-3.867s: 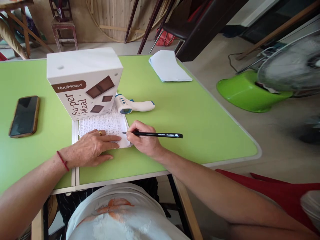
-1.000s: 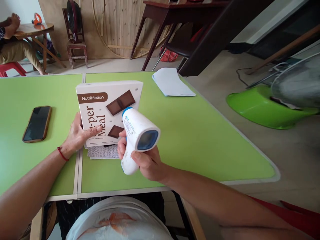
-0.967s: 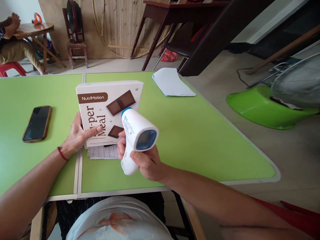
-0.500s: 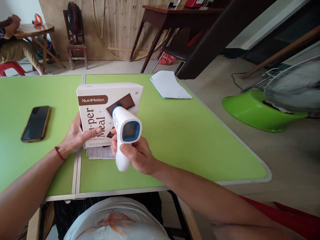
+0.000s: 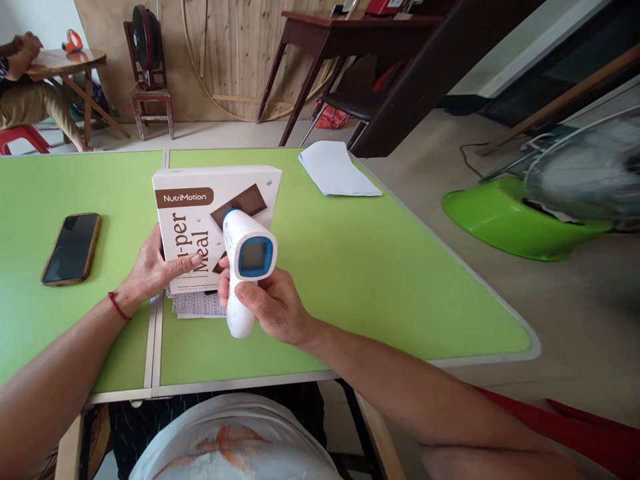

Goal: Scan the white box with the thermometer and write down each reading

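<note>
My left hand grips the lower left side of a white box with brown "NutriMotion" lettering, its thumb across the front. The box is propped up, its front tilted toward me. In my right hand is a white infrared thermometer with a blue-rimmed grey screen facing me. Its nose points at the front of the box and hides part of the print; whether it touches cannot be told. Under the box lies a patterned grey-and-white sheet, with something small and dark partly hidden there.
A phone lies on the green table at left, white papers at the far edge. Beyond stand a dark desk, a chair holding a fan, and a seated person. A green plastic seat is at right.
The thermometer and my right hand have shifted slightly left and up. My left hand keeps its hold on the box, which has hardly moved.
</note>
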`<state>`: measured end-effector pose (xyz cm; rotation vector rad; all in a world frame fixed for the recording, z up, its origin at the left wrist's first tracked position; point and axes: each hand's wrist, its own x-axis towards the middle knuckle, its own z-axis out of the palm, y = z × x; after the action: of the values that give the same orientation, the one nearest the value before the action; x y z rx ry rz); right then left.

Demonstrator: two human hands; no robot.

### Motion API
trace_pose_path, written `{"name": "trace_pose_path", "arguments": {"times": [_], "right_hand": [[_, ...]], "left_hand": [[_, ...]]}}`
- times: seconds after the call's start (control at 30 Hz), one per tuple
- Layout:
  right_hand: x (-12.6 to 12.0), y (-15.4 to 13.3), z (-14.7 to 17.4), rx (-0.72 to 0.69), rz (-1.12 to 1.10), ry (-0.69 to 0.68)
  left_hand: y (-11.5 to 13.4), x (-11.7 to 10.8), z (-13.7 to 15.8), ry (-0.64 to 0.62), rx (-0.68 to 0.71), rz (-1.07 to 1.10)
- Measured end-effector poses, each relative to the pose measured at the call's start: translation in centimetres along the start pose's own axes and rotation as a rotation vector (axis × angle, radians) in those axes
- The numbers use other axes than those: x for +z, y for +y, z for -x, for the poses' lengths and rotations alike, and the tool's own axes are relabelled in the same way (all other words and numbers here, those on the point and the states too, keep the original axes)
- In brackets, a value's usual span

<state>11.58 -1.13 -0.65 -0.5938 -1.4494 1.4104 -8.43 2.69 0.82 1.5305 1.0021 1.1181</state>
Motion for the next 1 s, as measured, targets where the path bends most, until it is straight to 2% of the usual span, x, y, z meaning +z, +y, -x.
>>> {"name": "trace_pose_path", "arguments": {"times": [1.0], "right_hand": [[-0.16, -0.17, 0.06, 0.046, 0.012, 0.01]], "left_hand": [[0.43, -0.09, -0.06, -0.023, -0.028, -0.015]]}}
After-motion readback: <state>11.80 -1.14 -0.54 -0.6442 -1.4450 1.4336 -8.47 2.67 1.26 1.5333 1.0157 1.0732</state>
